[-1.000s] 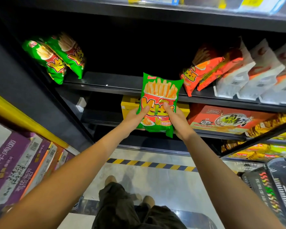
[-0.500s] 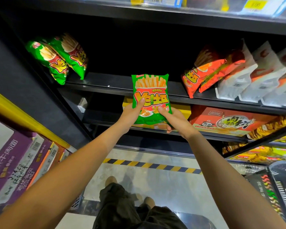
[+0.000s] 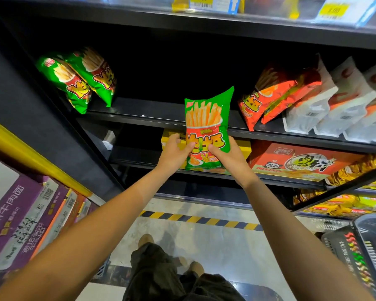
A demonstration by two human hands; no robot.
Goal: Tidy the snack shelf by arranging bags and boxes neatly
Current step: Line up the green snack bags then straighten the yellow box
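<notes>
we hold a green bag of fries snacks (image 3: 206, 129) upright in front of a dark store shelf (image 3: 161, 115), both hands gripping its lower half. our left hand (image 3: 175, 154) wraps the bag's left edge with the thumb laid across the printed front, fingers curled behind; our right hand (image 3: 227, 157) clasps the right edge the same way, thumb on the front near the bottom. the bag sits in the air before the shelf's front lip, roughly at the middle of the bay, its top corner leaning slightly to the right. on the shelf to the left, two matching green bags (image 3: 80, 79) lean against the side wall. to the right, orange fries bags (image 3: 269, 94) lean beside a row of white pouches (image 3: 334, 101). one level below, a yellow box (image 3: 172, 137) shows behind our left hand, and an orange carton (image 3: 295, 161) with a panda mark lies flat to the right. purple cartons (image 3: 20, 213) stand on end at the far left beneath a yellow rail. a black basket (image 3: 360, 253) sits at lower right, and a striped yellow and black line (image 3: 200, 220) crosses the floor beneath our arms.
</notes>
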